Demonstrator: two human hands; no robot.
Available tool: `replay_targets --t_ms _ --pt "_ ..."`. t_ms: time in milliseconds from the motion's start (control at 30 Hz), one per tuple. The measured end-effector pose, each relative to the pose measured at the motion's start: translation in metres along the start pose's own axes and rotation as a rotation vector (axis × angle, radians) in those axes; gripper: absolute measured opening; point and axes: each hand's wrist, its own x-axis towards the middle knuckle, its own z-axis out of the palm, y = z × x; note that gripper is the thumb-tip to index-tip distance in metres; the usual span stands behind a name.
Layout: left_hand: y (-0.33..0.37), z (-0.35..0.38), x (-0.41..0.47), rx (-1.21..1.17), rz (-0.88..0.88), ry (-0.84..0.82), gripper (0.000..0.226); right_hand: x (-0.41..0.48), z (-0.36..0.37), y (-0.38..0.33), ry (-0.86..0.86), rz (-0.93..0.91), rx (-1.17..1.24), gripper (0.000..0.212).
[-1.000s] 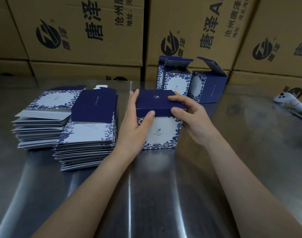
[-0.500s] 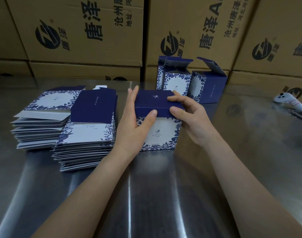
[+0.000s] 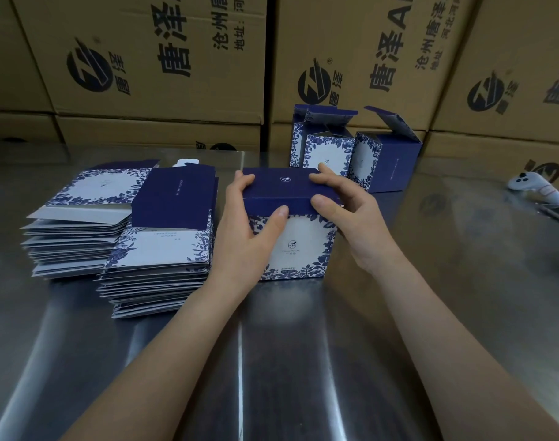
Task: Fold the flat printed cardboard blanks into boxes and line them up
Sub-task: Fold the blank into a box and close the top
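- The navy-and-white floral printed cardboard box [image 3: 303, 249] stands upright on the brushed stainless-steel worktop [image 3: 272, 361], at twelve o'clock from the person, between the two hands.
- The left hand [image 3: 246, 240] grips the box from its nine o'clock side. The fingers [image 3: 241, 183] curl over the left edge of the plain navy lid [image 3: 281, 186], and the thumb presses the front face just under the lid's lip.
- The right hand [image 3: 354, 224] grips it from three o'clock, fingers hooked over the far right corner of the lid and thumb pinching the front lip down.
- The box's long axis runs from nine to three, across the person, and both hands are equally near. The row it must join lies at one o'clock from it, on the right hand's side, so a short carry or slide that way looks like the next call.
- Whether the lid's tuck is fully home I cannot tell; the lip looks flush.
- The folded boxes [image 3: 327, 154] of that row stand near the brown corrugated cartons [image 3: 144, 58], their top flaps open.
- The flat blanks [image 3: 163, 249] sit in two loosely fanned stacks at nine o'clock. They are thin, smooth card that would slip easily.
- A white plastic handheld controller [image 3: 536, 187] lies at three o'clock, well apart.
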Motion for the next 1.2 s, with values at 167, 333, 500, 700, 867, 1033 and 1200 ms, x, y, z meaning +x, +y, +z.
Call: replay_targets --t_ms 167,333,500,700,867,1033,1200 --pt "0.000 0.002 -0.003 0.048 0.008 -0.023 0.064 0.001 -0.005 0.004 -0.014 0.038 0.107 0.031" --pt "0.002 0.001 -0.003 0.040 0.004 -0.024 0.064 0.001 -0.008 0.005 -0.055 0.065 0.166 0.027" --pt "0.000 0.001 -0.002 0.020 0.012 0.003 0.043 -0.001 -0.008 0.005 -0.085 0.091 0.251 0.020" --pt "0.004 0.000 -0.003 -0.047 0.020 0.034 0.034 -0.002 -0.010 0.005 -0.107 0.126 0.332 0.023" --pt "0.010 -0.003 -0.006 -0.023 0.044 0.104 0.022 -0.002 -0.013 0.002 -0.054 0.076 0.146 0.023" --pt "0.013 -0.002 -0.008 0.007 0.031 0.163 0.025 -0.006 -0.015 -0.004 0.027 -0.090 -0.176 0.024" --pt "0.012 0.000 -0.007 -0.071 -0.008 0.161 0.031 -0.012 -0.019 -0.003 0.003 -0.049 -0.222 0.027"
